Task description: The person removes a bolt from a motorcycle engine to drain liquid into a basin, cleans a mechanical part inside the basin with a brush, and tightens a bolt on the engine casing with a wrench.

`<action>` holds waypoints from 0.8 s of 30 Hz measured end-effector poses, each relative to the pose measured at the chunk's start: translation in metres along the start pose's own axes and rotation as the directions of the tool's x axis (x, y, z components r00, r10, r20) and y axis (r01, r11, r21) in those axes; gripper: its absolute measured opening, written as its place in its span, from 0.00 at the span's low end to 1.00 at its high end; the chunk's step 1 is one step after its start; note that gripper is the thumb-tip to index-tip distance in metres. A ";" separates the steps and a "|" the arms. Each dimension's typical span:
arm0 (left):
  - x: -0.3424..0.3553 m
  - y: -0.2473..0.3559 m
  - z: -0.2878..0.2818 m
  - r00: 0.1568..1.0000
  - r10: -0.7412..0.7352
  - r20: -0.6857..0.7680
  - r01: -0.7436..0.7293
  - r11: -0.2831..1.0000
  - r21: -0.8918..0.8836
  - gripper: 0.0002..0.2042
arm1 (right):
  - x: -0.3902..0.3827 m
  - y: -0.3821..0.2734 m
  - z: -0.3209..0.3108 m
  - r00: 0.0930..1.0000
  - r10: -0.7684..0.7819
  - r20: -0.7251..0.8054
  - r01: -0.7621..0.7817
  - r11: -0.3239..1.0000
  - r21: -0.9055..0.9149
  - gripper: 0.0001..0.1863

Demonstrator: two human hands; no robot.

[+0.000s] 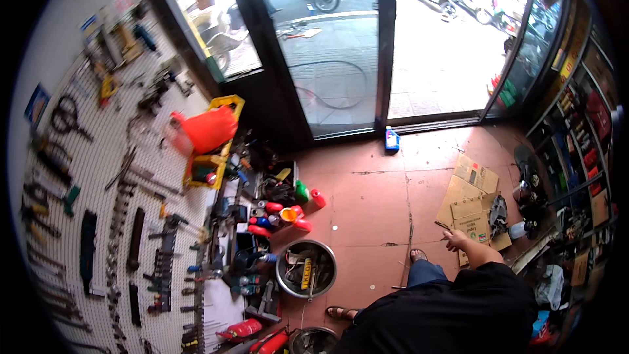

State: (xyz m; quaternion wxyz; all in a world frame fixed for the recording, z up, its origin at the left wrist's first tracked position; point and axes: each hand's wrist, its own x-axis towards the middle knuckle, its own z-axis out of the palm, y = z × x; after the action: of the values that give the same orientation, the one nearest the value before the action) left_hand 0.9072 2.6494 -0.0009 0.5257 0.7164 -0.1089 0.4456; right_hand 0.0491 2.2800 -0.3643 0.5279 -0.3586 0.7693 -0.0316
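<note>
My right hand (457, 240) reaches out to the right from a black sleeve, low over the floor. Its fingers are closed round a thin dark tool (442, 225), whose tip pokes out on the far side; the exact kind is too small to make out. Flattened brown cardboard (470, 226) lies just beyond and beside this hand. My left hand is not in view; the black shirt covers the lower part of the picture. My sandalled feet and one blue trouser leg (426, 273) show on the red tiled floor.
Left, a white pegboard (108, 177) carries many tools above a cluttered bench. A metal basin (286, 288) holds parts; red bottles (317, 198) stand nearby. A blue bottle (392, 140) stands by the glass doors (327, 59). Loaded shelves (576, 151) line the right.
</note>
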 end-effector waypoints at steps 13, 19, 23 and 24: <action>-0.748 0.412 0.163 -0.598 0.111 0.794 -0.202 0.938 -0.283 0.18 | 0.181 -0.094 -0.236 0.963 -0.247 -0.104 0.267 0.850 0.453 0.17; -0.882 0.601 0.281 -0.787 0.150 0.599 -0.139 0.902 -0.409 0.19 | 0.258 -0.200 -0.318 0.893 -0.448 -0.043 0.378 0.695 0.612 0.16; -0.974 0.637 0.354 -0.684 0.282 0.672 0.036 0.934 -0.356 0.16 | 0.349 -0.227 -0.424 0.910 -0.414 -0.020 0.354 0.752 0.556 0.16; -1.005 0.638 0.377 -0.698 0.233 0.677 0.022 0.952 -0.305 0.16 | 0.363 -0.243 -0.467 0.888 -0.460 0.021 0.381 0.759 0.528 0.15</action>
State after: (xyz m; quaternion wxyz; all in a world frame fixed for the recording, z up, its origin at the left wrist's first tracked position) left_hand 0.1240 1.7448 -0.3577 0.0903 0.6280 -0.6505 -0.4175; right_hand -0.2828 1.7338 -0.3409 0.6387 -0.3708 0.5907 -0.3251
